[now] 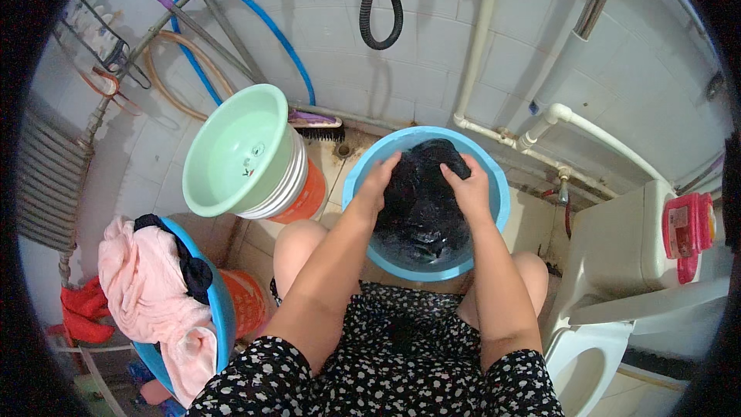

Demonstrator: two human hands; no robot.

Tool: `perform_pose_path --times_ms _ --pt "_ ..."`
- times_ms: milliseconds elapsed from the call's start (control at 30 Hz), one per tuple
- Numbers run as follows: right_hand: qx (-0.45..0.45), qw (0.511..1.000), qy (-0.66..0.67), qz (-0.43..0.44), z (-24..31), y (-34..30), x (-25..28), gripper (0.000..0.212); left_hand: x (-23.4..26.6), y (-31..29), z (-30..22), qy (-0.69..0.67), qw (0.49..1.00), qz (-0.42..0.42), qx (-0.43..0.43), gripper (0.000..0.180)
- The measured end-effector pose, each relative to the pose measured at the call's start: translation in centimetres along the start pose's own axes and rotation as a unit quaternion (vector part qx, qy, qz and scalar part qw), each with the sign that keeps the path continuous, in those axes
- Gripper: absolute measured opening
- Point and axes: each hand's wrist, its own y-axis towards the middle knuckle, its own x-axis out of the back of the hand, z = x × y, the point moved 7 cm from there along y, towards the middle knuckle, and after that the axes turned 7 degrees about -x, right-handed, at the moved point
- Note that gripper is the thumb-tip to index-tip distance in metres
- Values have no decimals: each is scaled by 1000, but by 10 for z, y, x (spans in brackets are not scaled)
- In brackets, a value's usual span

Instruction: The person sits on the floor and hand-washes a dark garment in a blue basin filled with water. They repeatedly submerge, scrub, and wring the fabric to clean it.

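- Head view: the left hand (377, 181) grasps the left side of a black cloth (421, 197); part of its grip is hidden against the dark fabric.
- The right hand (471, 189) grasps the same cloth at its upper right, thumb lying over the fabric.
- The black cloth is bunched and wet, inside a blue basin (503, 197) on the tiled floor, between and beyond the person's knees; dark water (424, 253) shows at its near side.
- Left of the basin, a green bowl (245, 123) sits tilted on a bucket (302, 189); a brush (318, 125) lies behind them.
- Nearer on the left, pink cloth (147, 286) and a dark garment (193, 266) hang over the rim of a blue tub (221, 305).
- A toilet (583, 363) stands at the right, with a red box (683, 228) on its tank (617, 239).
- A blue hose (289, 46) curves along the far wall.
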Motion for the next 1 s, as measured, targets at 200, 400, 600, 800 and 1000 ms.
perform_pose_path --times_ms 200,400,600,800,1000 --pt "-34 919 380 96 23 -11 1 42 -66 -66 -85 -57 984 141 -96 40" --pt "-106 872 435 195 20 -19 -23 46 -89 -90 -88 -104 969 200 -100 19" --pt "-197 883 406 128 -1 -17 -29 46 -107 -98 -87 -80 957 265 -86 18" --pt "-219 914 333 80 -22 1 -24 45 -109 -88 -64 -119 966 228 -17 19" --pt "-330 925 184 48 -61 9 -16 60 -73 -56 -32 -244 963 36 110 25"
